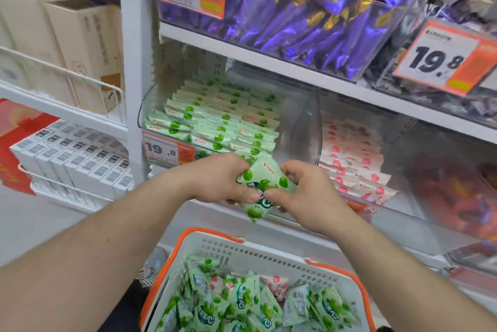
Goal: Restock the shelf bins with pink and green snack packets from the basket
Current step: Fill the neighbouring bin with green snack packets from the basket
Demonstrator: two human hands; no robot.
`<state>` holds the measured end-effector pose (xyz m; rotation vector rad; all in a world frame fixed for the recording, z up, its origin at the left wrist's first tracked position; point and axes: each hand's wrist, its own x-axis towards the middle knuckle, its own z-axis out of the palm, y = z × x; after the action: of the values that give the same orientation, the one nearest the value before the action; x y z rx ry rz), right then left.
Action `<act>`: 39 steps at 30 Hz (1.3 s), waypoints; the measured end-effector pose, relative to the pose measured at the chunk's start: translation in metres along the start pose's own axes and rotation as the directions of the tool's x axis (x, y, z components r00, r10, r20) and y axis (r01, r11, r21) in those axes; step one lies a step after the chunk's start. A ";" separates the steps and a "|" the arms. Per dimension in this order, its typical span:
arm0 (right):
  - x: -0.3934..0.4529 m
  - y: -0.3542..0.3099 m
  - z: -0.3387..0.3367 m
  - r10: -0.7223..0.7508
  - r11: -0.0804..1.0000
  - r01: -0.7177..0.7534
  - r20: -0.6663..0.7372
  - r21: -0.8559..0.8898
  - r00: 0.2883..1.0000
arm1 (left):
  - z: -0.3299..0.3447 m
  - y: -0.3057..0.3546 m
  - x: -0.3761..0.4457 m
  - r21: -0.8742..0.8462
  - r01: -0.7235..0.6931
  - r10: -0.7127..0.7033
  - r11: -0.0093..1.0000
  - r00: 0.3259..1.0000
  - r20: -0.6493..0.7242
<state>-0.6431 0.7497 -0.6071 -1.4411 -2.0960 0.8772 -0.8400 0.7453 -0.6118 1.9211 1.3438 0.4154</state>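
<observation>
hands: left hand (pixel 215 179) and right hand (pixel 304 192) grip green packets (pixel 265 183)
below: basket (pixel 269 251)
behind: green bin (pixel 215 122)

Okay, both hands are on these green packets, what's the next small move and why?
Probably lift the green packets forward into the green bin: both the left hand and right hand grip them just below it, and the pink bin sits to the right.

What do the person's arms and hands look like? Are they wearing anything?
Both arms are bare right down from where they enter the picture: no sleeves show. The left hand and the right hand wear no gloves, and I can see no rings, watch or bracelet on either wrist. The fingernails look short and plain.
</observation>
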 end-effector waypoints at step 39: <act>0.120 -0.038 0.019 0.382 0.839 -0.201 0.286 -0.505 0.879 | -0.038 -0.031 0.058 0.128 0.162 -0.076 0.978 0.858 -0.507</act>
<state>-0.7234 0.8471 -0.5919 -2.0288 -2.5364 0.8548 -0.8609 0.8179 -0.6172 1.9222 1.8744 0.8043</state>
